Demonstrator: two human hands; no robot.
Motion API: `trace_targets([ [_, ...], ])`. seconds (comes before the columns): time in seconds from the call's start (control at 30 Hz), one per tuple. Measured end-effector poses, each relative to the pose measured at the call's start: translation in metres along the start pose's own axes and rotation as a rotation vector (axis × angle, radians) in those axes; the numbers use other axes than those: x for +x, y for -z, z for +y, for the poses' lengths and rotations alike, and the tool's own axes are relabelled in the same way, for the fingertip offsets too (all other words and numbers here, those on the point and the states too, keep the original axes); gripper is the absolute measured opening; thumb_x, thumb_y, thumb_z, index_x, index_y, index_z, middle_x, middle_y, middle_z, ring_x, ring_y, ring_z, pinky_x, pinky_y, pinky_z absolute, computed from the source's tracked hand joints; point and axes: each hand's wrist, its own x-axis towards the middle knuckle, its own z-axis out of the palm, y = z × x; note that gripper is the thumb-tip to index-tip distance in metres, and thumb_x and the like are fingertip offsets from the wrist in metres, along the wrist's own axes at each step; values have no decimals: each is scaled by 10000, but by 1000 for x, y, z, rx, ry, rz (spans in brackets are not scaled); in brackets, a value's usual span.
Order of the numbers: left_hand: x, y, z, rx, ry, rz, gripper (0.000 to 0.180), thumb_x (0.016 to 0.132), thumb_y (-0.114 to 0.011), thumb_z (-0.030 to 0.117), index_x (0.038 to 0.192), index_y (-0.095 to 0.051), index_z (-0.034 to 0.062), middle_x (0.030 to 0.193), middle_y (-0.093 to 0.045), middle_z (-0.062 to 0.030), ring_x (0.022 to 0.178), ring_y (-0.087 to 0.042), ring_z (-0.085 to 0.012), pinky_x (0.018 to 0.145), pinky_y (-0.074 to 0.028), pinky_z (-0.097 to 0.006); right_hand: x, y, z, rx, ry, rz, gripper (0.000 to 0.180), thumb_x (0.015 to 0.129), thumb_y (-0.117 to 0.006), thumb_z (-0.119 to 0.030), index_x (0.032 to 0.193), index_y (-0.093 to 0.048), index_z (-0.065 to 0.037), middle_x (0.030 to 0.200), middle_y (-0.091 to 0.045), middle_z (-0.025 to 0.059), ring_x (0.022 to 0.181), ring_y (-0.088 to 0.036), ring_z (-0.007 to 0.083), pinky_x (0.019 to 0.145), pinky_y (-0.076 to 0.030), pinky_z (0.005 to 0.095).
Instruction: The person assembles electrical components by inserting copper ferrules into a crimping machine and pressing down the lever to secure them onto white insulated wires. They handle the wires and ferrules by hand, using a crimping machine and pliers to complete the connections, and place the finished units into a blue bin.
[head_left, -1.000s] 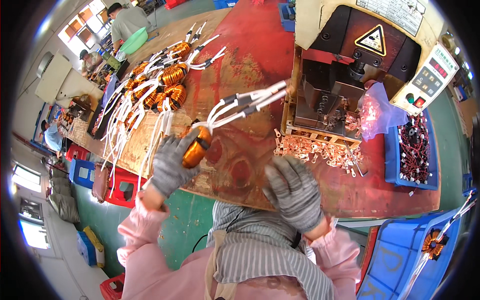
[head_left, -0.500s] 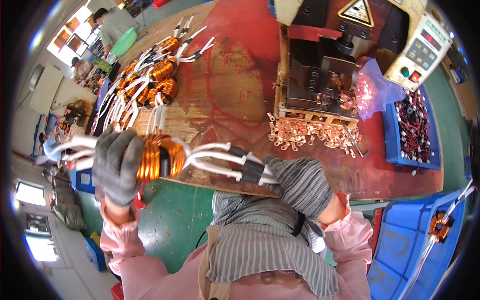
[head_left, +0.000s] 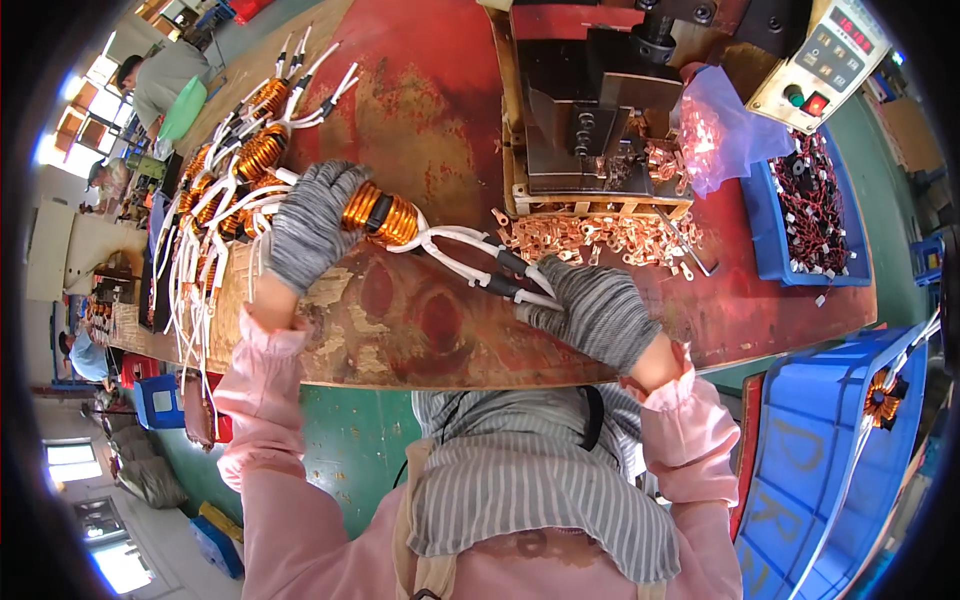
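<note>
Left hand (head_left: 315,226): closed around copper coil (head_left: 400,222)
Right hand (head_left: 602,314): closed at the tips of white leads (head_left: 462,235) (grip partly hidden)
Coil position: held over tabletop (head_left: 450,350), left hand nearer
Long axis: slanted rightward, bodyward

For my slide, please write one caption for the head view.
Left hand holds a copper-wound coil, right hand its white leads, over a worn red workbench.

The left hand (head_left: 318,225) hides the left end of the copper-wound coil (head_left: 390,217). Tips of its white leads (head_left: 462,240) are obscured at the right hand (head_left: 600,310). The upper edge cuts off the press (head_left: 560,110); the lower edge truncates the blue crate (head_left: 795,470).
</note>
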Motion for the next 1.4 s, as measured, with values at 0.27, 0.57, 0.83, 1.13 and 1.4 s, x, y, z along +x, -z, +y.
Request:
trace_targets([
  [0.27, 24, 38, 40, -124, -194, -116, 566, 654, -735, 297, 1147, -549, 89, 1226, -487, -146, 1168, -429, -351, 1042, -281, -449, 1, 43, 49, 472, 189, 161, 377, 940, -471, -341, 1031, -612, -4, 842, -651, 141, 758, -639, 254, 700, -507, 319],
  [0.57, 63, -48, 88, -576, -476, -199, 484, 658, -735, 181, 1100, -563, 82, 1051, -592, -94, 887, -607, -260, 761, -497, -329, 12, 46, 57, 1039, -218, -347, 371, 929, -507, -329, 936, -611, 27, 763, -655, 114, 682, -646, 182, 632, -519, 278],
  [0.83, 58, -68, 90, -711, -471, -170, 485, 641, -739, 141, 1094, -577, 84, 994, -585, -83, 791, -611, -235, 728, -505, -312, 19, 31, 51, 559, 16, -337, 388, 917, -477, -384, 949, -625, -27, 742, -649, 121, 671, -647, 218, 613, -516, 345],
  [1.13, 62, -34, 100, -689, -385, -282, 274, 788, -647, 299, 825, -638, 27, 1028, -519, -134, 871, -567, -289, 719, -466, -337, 18, 44, 33, -290, 28, 218, 362, 889, -468, -394, 824, -600, -63, 703, -615, 144, 656, -609, 308, 594, -473, 427],
  [1.4, 57, -37, 104, -809, -137, -373, 231, 825, -626, 264, 866, -620, 37, 947, -556, -99, 846, -580, -237, 741, -471, -346, -18, 58, 56, 196, -157, 498, 238, 884, -535, -257, 949, -642, -55, 790, -622, 140, 729, -614, 298, 662, -476, 394],
])
